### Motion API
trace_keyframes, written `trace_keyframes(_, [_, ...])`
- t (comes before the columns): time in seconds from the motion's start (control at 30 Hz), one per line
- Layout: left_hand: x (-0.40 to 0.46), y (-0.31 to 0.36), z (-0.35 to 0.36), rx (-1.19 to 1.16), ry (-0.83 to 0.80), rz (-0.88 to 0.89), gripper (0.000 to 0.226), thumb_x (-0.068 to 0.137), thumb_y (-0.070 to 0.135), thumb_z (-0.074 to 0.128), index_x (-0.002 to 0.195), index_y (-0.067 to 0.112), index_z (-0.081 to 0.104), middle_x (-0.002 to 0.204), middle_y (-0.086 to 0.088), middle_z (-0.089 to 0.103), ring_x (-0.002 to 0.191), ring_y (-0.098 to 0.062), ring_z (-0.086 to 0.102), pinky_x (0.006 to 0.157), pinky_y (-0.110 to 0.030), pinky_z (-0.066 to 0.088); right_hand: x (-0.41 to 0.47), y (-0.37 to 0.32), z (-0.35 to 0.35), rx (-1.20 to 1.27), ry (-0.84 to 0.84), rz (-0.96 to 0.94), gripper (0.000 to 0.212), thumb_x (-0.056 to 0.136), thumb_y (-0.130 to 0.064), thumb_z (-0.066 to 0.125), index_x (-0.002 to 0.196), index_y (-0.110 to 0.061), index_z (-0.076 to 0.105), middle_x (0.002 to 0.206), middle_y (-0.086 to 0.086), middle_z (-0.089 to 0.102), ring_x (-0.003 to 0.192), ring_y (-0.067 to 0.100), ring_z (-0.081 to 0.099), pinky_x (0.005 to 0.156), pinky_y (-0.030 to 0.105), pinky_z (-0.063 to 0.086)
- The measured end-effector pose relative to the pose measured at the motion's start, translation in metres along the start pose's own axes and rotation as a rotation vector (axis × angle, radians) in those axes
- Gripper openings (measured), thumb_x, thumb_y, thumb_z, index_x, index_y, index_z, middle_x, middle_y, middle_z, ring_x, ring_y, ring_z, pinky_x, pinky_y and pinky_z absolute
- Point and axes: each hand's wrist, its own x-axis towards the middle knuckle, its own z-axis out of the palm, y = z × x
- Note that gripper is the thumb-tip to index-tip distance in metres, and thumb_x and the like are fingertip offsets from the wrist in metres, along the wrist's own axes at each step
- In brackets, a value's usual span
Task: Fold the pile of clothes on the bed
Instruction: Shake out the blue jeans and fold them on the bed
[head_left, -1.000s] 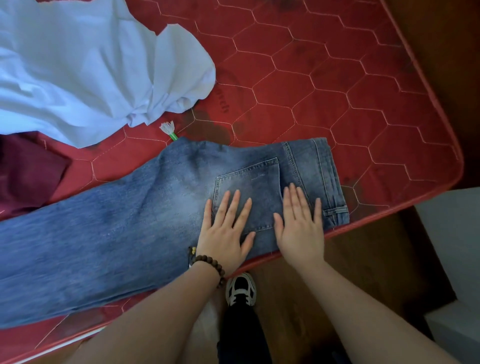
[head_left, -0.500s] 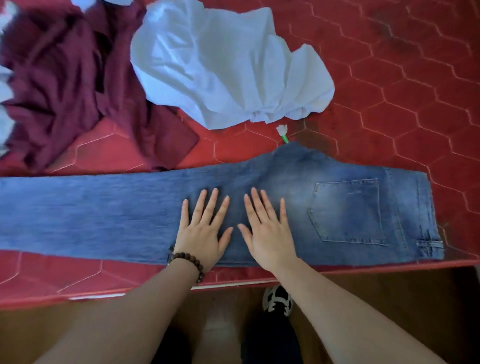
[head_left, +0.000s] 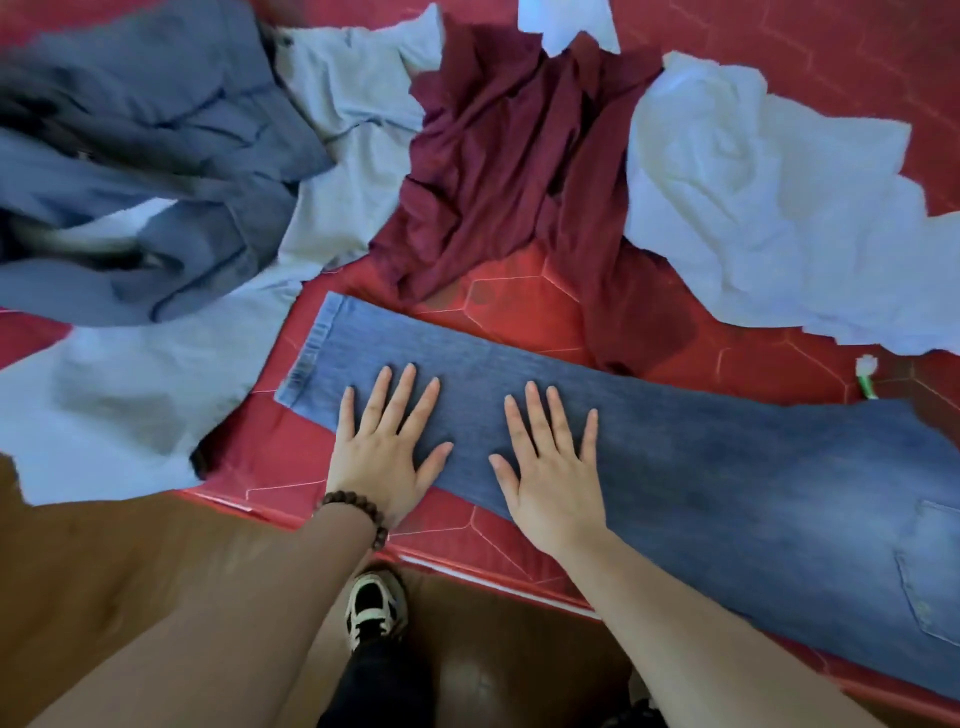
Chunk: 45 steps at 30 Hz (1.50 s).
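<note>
Blue jeans (head_left: 701, 457) lie flat along the near edge of the red mattress (head_left: 519, 301), leg hem to the left, back pocket at the far right. My left hand (head_left: 384, 441) presses flat on the lower leg with straight, spread fingers, a bead bracelet on its wrist. My right hand (head_left: 550, 467) presses flat on the denim a little to the right. Behind the jeans lie a crumpled maroon garment (head_left: 509, 156), a white garment (head_left: 753, 208), a pale blue garment (head_left: 171, 384) and a dark blue-grey garment (head_left: 145, 156).
The mattress edge (head_left: 467, 566) runs diagonally just in front of my wrists. Brown floor (head_left: 156, 571) and my shoe (head_left: 374, 608) show below it. A small green-and-white object (head_left: 866, 376) lies on the mattress by the jeans' upper edge.
Both hands have slid left along the jeans, from the back pocket down the leg towards the hem. The view has swung left, bringing more of the clothes pile into sight.
</note>
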Motion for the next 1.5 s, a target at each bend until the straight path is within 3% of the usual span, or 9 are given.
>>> trace_keyframes(0.23, [0.003,-0.067,0.0,-0.011,0.014,0.039,0.077,0.09,0.071,0.014,0.153,0.026,0.008,0.16,-0.005,0.004,0.147,-0.025,-0.003,0.118,-0.041,0.003,0.054,-0.087,0.001,-0.022,0.012,-0.128,0.062,0.097,-0.048,0.018,0.152,-0.021,0.014,0.161,0.004,0.008,0.148,0.024,0.0,0.114,0.063,0.006])
trace_keyframes(0.5, [0.002,-0.099,-0.008,0.016,-0.017,0.287,0.091,0.084,0.077,0.028,0.153,0.02,0.013,0.159,-0.013,0.004,0.147,-0.029,0.002,0.118,-0.043,0.004,0.059,-0.094,0.003,-0.038,0.014,-0.125,0.059,0.099,-0.046,0.019,0.153,-0.022,0.013,0.161,0.003,0.008,0.148,0.022,0.0,0.114,0.062,0.006])
trace_keyframes(0.63, [0.011,-0.115,-0.013,0.071,0.033,0.378,0.058,0.095,0.045,0.026,0.148,0.022,0.029,0.152,-0.014,0.031,0.14,-0.032,0.031,0.114,-0.043,0.016,0.06,-0.094,0.001,-0.037,0.018,-0.128,0.059,0.099,-0.046,0.021,0.152,-0.021,0.017,0.16,0.004,0.011,0.148,0.023,0.003,0.114,0.061,0.008])
trace_keyframes(0.8, [0.016,-0.121,-0.026,0.164,-0.013,0.337,0.065,0.087,0.017,0.009,0.152,0.025,0.008,0.158,0.0,0.006,0.146,-0.021,0.01,0.118,-0.04,0.006,0.06,-0.094,0.002,-0.016,0.034,-0.139,0.06,0.099,-0.049,0.02,0.152,-0.022,0.018,0.16,0.004,0.013,0.148,0.023,0.003,0.114,0.062,0.009])
trace_keyframes(0.93, [0.024,-0.12,-0.032,0.149,0.103,0.299,0.057,0.08,0.014,0.026,0.124,0.014,0.062,0.131,-0.009,0.059,0.126,-0.032,0.051,0.104,-0.044,0.039,0.059,-0.095,-0.01,0.013,-0.047,-0.157,0.082,0.089,-0.072,0.011,0.152,-0.019,0.014,0.161,0.008,0.005,0.148,0.026,-0.005,0.113,0.066,-0.001])
trace_keyframes(1.07, [0.02,-0.104,-0.064,0.058,0.199,0.297,0.043,0.078,0.014,0.04,0.108,0.014,0.07,0.124,-0.018,0.061,0.123,-0.039,0.052,0.101,-0.051,0.04,0.06,-0.117,-0.038,0.104,-0.133,-0.148,0.096,0.083,-0.077,0.024,0.153,-0.013,0.005,0.16,0.011,0.002,0.148,0.029,-0.005,0.114,0.064,0.001])
trace_keyframes(1.17, [0.018,-0.08,-0.09,-0.091,0.262,0.323,0.043,0.077,0.007,0.053,0.119,0.011,0.063,0.139,-0.02,0.049,0.134,-0.037,0.039,0.107,-0.047,0.032,0.063,-0.135,-0.063,0.361,-0.015,-0.08,0.075,0.094,-0.04,0.048,0.151,-0.008,0.012,0.157,0.008,0.024,0.144,0.024,0.023,0.112,0.053,0.028])
trace_keyframes(1.27, [0.013,-0.05,-0.118,-0.314,0.288,0.169,0.061,0.085,0.016,0.041,0.145,0.013,0.033,0.156,-0.016,0.019,0.145,-0.029,0.016,0.115,-0.042,0.022,0.061,-0.12,-0.092,0.582,0.084,0.099,0.054,0.094,-0.02,0.05,0.145,-0.013,0.035,0.13,0.007,0.059,0.113,0.028,0.059,0.089,0.039,0.048])
trace_keyframes(1.5, [-0.014,0.076,-0.116,-0.391,-0.001,0.211,0.101,0.078,0.05,0.046,0.149,0.011,-0.014,0.153,-0.001,-0.026,0.142,-0.012,-0.026,0.119,-0.03,-0.003,0.001,0.014,-0.136,0.64,0.231,0.282,0.04,0.09,-0.014,0.053,0.13,-0.019,0.053,0.115,0.003,0.068,0.103,0.029,0.062,0.083,0.036,0.047])
